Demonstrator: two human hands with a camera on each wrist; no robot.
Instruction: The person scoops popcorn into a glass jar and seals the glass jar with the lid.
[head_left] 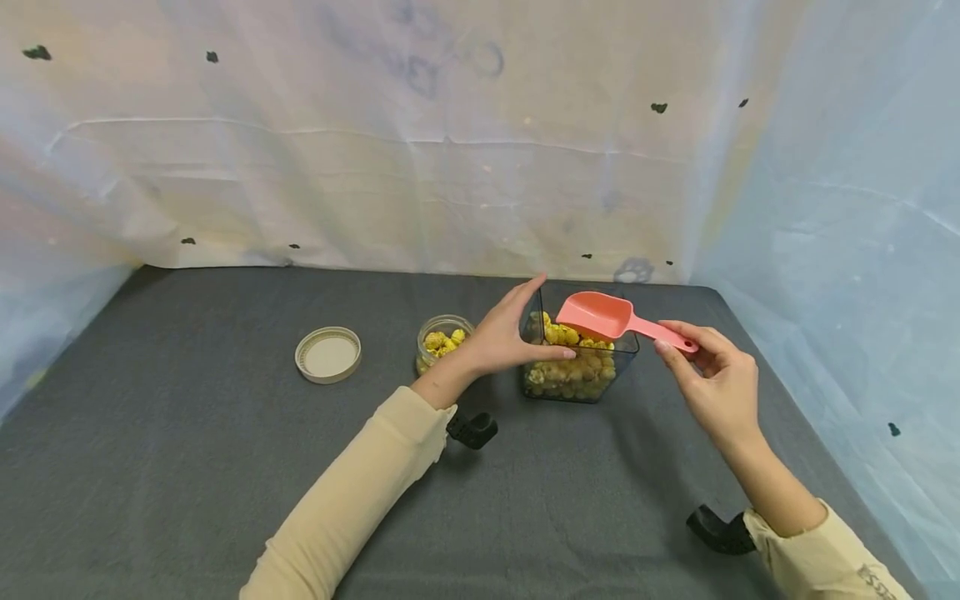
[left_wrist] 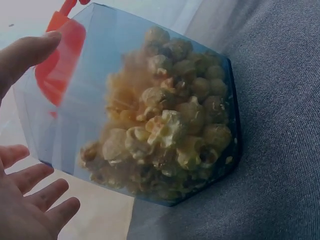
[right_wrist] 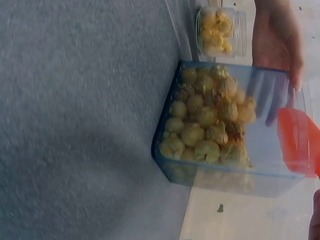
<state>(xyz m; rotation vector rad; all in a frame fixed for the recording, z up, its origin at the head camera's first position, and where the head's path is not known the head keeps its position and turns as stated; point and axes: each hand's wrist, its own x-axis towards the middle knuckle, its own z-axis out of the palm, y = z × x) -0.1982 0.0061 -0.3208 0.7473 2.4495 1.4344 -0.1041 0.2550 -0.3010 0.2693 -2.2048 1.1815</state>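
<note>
A clear square container [head_left: 570, 393] partly filled with yellow popcorn [right_wrist: 206, 117] stands on the table. Between thumb and fingertips, my right hand [head_left: 716, 379] pinches the handle of a pink scoop [head_left: 596, 315]. The scoop's bowl looks bare and sits at the container's mouth, dipping inside the walls in the right wrist view. My left hand [head_left: 502, 333] is spread at the container's left side, its thumb by the front rim and its fingers stretched out along the side wall. Behind the left forearm, a small glass jar [right_wrist: 242, 34] holds some popcorn too.
A round lid [head_left: 327, 355] lies on the grey table [head_left: 187, 433], left of the jar. Pale sheeting [head_left: 450, 192] hangs behind the table's back edge, and bluish sheeting [head_left: 847, 275] runs along the right side. Black mounts are strapped at both wrists.
</note>
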